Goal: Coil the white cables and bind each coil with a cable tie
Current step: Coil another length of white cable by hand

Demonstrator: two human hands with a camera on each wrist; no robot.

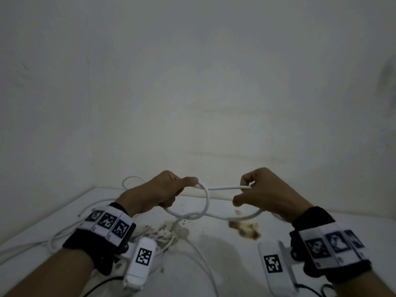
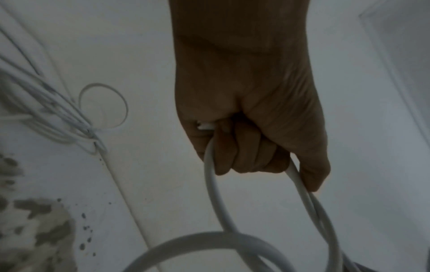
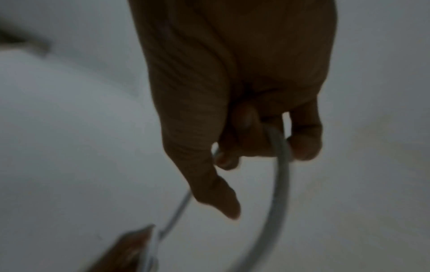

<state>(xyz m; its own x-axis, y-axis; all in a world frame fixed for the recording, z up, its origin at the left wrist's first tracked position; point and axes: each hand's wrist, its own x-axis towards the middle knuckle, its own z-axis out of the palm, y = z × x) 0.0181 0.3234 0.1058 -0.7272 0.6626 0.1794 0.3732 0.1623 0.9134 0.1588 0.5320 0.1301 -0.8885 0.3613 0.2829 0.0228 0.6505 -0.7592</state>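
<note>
A thick white cable (image 1: 206, 203) hangs in loops between my two hands above the table. My left hand (image 1: 167, 191) grips it in a fist, with the thumb pressing a loop at the top; in the left wrist view the cable (image 2: 216, 193) runs out from under the curled fingers (image 2: 242, 152) as two strands. My right hand (image 1: 255, 189) pinches the straight stretch of cable with curled fingers, while a lower strand passes under its palm. In the right wrist view the cable (image 3: 282, 165) curves down from between the fingertips (image 3: 304, 147). No cable tie shows.
More thin white cables (image 1: 64, 230) lie tangled on the white table (image 1: 225, 264) at the left, one bundle (image 2: 76, 128) near the wall. Brown stains (image 1: 244, 229) mark the tabletop under my hands. A pale wall stands close behind.
</note>
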